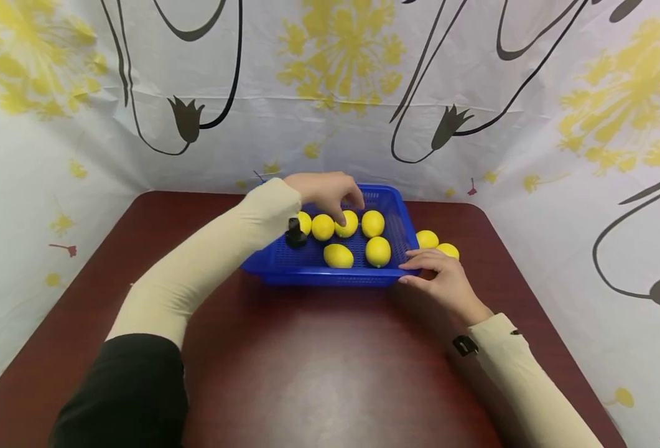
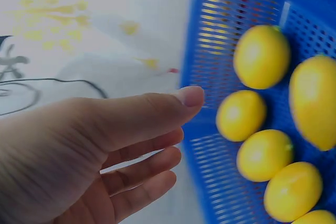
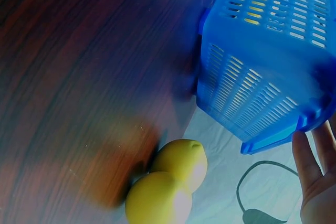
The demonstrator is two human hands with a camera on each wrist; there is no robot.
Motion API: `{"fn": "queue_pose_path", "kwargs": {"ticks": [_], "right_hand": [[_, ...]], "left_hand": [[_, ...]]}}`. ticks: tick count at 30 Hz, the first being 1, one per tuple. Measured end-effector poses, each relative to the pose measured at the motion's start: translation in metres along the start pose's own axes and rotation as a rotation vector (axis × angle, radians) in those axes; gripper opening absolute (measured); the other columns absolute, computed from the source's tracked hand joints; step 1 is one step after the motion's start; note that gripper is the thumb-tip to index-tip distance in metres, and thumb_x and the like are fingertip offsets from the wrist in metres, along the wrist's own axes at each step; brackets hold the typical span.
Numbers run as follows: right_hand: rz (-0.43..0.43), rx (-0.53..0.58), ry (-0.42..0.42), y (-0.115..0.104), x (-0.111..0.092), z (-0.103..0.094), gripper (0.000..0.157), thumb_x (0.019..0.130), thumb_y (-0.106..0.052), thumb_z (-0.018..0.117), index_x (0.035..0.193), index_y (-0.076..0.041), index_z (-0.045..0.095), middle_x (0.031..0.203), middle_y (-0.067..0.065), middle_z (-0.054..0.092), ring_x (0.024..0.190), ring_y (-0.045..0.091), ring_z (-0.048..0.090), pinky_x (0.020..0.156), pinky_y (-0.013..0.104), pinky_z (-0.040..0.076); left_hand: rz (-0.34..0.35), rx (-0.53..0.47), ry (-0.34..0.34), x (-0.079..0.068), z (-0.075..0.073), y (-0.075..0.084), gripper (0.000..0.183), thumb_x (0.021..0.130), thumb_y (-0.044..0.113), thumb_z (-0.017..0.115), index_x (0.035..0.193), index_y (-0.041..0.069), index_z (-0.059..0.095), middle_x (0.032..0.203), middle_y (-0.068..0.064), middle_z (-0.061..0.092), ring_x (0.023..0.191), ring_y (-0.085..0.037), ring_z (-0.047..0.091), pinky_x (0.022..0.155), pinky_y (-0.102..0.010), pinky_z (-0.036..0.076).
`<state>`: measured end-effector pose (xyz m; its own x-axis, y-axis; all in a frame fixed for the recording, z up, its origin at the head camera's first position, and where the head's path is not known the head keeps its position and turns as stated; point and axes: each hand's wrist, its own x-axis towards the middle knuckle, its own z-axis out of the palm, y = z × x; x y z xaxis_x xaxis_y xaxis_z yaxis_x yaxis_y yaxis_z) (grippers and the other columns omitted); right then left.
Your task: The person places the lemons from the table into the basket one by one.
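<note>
A blue plastic basket (image 1: 330,278) with slotted walls stands on the table, several yellow lemons (image 1: 378,252) lying inside it. My left hand (image 1: 330,191) hovers over the basket's back part, above the lemons in the head view. In the left wrist view its thumb (image 2: 163,106) and fingers are apart, with nothing between them. With fingers and thumb, my right hand (image 1: 441,277) grips the basket's rim at the front right corner. The right wrist view shows fingertips (image 3: 303,148) at that rim; the rest of the hand is cut off by the frame.
Two more lemons (image 1: 427,239) sit on the table just outside the basket's right side, touching each other in the right wrist view. The dark red wooden table (image 1: 318,361) is bordered at the back and sides by white flower-printed cloth (image 1: 318,81).
</note>
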<state>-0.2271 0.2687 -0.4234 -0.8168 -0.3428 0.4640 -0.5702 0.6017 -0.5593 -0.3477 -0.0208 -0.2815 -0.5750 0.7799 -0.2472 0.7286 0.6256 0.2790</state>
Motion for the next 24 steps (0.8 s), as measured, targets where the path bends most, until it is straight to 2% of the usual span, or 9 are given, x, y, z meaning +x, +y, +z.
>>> {"fn": "queue_pose_path", "kwargs": {"ticks": [5,9,13,17,24], "right_hand": [[-0.014,0.008,0.001,0.000,0.000,0.001,0.025,0.075,-0.015,0.085,0.100,-0.017,0.080,0.110,0.011,0.075,0.113,0.023,0.063,0.099,0.002,0.036],[-0.023,0.013,-0.001,-0.001,0.001,0.001,0.025,0.076,-0.015,0.085,0.100,-0.017,0.080,0.108,0.011,0.075,0.114,0.020,0.062,0.100,0.002,0.036],[-0.032,0.008,-0.002,-0.001,0.001,0.001,0.025,0.076,-0.015,0.085,0.100,-0.017,0.080,0.109,0.011,0.075,0.114,0.012,0.061,0.100,0.002,0.036],[-0.033,-0.003,0.000,0.000,0.001,0.001,0.026,0.075,-0.016,0.086,0.100,-0.019,0.079,0.109,0.009,0.076,0.115,0.008,0.060,0.101,0.002,0.036],[-0.023,-0.003,0.004,-0.002,0.002,0.002,0.027,0.074,-0.013,0.086,0.100,-0.018,0.079,0.109,0.009,0.076,0.113,0.021,0.062,0.100,0.002,0.035]], "left_hand": [[0.030,0.029,0.118,-0.042,-0.012,0.000,0.050,0.090,0.023,0.073,0.137,0.013,0.059,0.140,-0.004,0.060,0.129,-0.020,0.056,0.109,-0.035,0.045],[0.032,0.034,0.223,-0.076,-0.005,-0.004,0.049,0.091,0.023,0.072,0.138,0.015,0.059,0.140,-0.005,0.059,0.130,-0.022,0.055,0.108,-0.038,0.046],[0.026,0.065,0.319,-0.103,0.013,-0.011,0.049,0.091,0.024,0.072,0.138,0.016,0.059,0.142,-0.006,0.058,0.134,-0.026,0.052,0.112,-0.045,0.042],[0.044,0.083,0.450,-0.126,0.036,-0.020,0.048,0.089,0.020,0.075,0.134,0.011,0.062,0.138,-0.009,0.061,0.132,-0.031,0.052,0.113,-0.049,0.040],[0.085,0.105,0.684,-0.159,0.079,-0.033,0.046,0.085,0.017,0.079,0.128,0.008,0.066,0.129,-0.010,0.066,0.123,-0.029,0.056,0.111,-0.048,0.042]]}}
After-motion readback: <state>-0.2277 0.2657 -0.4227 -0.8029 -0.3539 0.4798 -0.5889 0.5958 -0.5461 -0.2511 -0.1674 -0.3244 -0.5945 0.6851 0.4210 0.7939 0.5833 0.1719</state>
